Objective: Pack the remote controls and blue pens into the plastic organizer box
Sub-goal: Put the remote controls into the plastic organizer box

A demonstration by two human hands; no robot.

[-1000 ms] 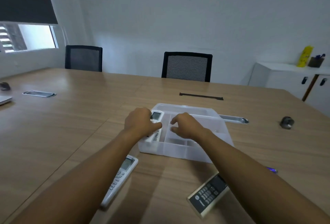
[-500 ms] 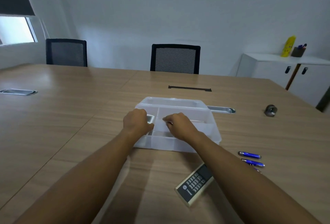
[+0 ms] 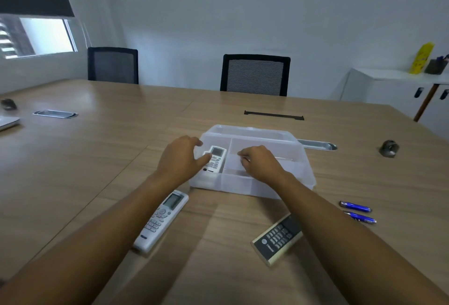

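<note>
The clear plastic organizer box stands on the table in front of me. A white remote lies in its left compartment. My left hand hovers at the box's left edge with fingers spread, thumb tip next to that remote. My right hand is over the middle compartments with fingers curled downward; what they touch is hidden. A second white remote lies under my left forearm. A dark remote lies near my right forearm. Two blue pens lie to the right.
The wooden table carries a metal cable grommet behind the box, a small grey object at right and a black strip. Two black chairs stand at the far edge. A white cabinet is at right.
My left hand has opened and drawn back from the white remote, which now lies in the left compartment. My right hand stays over the box. The view has shifted.
</note>
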